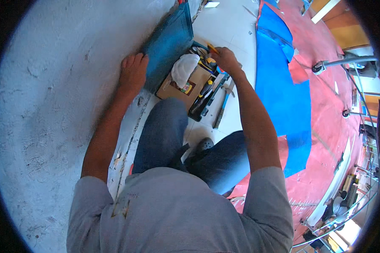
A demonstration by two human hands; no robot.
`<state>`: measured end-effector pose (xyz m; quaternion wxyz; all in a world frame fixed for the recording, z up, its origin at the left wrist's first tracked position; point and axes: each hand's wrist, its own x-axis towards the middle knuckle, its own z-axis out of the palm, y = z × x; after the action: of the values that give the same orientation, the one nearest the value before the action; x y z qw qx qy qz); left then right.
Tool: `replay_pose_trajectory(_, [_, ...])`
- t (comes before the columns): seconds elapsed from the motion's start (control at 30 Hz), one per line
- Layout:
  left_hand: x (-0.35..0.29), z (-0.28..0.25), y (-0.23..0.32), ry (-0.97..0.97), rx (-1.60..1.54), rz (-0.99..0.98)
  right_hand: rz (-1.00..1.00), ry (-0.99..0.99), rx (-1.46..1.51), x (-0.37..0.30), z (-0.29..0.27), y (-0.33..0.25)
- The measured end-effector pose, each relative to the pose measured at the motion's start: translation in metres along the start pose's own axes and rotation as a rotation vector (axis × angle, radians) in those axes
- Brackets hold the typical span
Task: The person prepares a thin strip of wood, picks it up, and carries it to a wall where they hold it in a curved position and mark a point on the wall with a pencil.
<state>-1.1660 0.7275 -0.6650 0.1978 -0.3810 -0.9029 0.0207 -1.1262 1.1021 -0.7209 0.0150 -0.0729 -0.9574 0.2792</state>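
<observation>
A toolbox (200, 113) stands on the floor before my knees, its teal lid (169, 44) raised against the wall. My left hand (134, 74) is at the lid's left edge, fingers curled against it. Above the far right part of the box, my right hand (227, 60) is closed on a thin yellow object (213, 48); its kind is hard to make out. A brown box (166, 87) and a crumpled white piece (184, 70) lie on the toolbox. Yellow-and-black handled tools (206, 87) lie inside. Along its right side rests a hammer (228, 93).
The grey wall (50, 118) rises close on my left. Blue sheeting (278, 101) lies over red sheeting (325, 122) to the right of the white floor (221, 25). Farther right stand metal frames with a caster wheel (318, 67). My shoe (204, 144) is beside the toolbox.
</observation>
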Motion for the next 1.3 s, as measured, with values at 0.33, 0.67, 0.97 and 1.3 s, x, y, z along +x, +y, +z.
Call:
replay_pose_trajectory(0.33, [-0.002,0.004,0.007,-0.058,0.090,-0.104,0.013,-0.111,-0.158,0.057,0.105,0.075])
replay_pose_trajectory(0.67, [0.007,0.002,0.016,-0.030,0.079,-0.090,-0.077,-0.498,-0.275,0.059,0.129,0.158])
replay_pose_trajectory(0.97, [0.000,0.005,0.011,-0.096,0.087,-0.121,0.136,0.147,0.171,0.052,0.060,0.177])
replay_pose_trajectory(1.3, [-0.001,0.010,0.007,-0.128,0.067,-0.115,0.584,-0.071,0.201,-0.199,0.114,0.268])
